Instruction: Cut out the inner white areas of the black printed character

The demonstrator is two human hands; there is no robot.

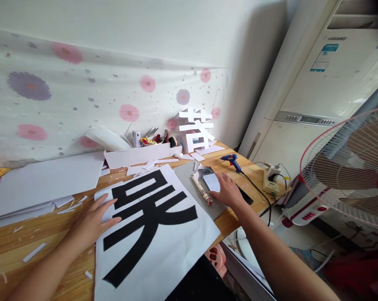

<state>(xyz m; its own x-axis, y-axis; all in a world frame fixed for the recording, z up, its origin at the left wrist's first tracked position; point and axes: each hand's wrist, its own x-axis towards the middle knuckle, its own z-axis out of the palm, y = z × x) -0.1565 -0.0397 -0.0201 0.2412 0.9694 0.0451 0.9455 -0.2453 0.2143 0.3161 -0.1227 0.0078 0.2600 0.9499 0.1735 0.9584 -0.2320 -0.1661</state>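
Note:
My left hand [96, 219] lies with fingers spread on the left edge of a white paper sheet [182, 242] that bears a large black printed character [145, 213]. My right hand [227, 189] is closed around the right side of a smartphone [210, 182] whose screen is lit. Just left of the phone is a cream-coloured, pen-like tool [201, 190] with a red end. Both lie over a grey mat [185, 173], partly covered by the sheet. A second dark, phone-like object [244, 195] lies partly hidden behind my right wrist.
A blue glue gun [231, 161] lies at the table's right, its cable hanging over the edge near a power strip [269, 184]. Behind stand a white tool box [139, 155] and a white foam character [197, 129]. White boards [44, 179] lie left; a fan [348, 167] stands right.

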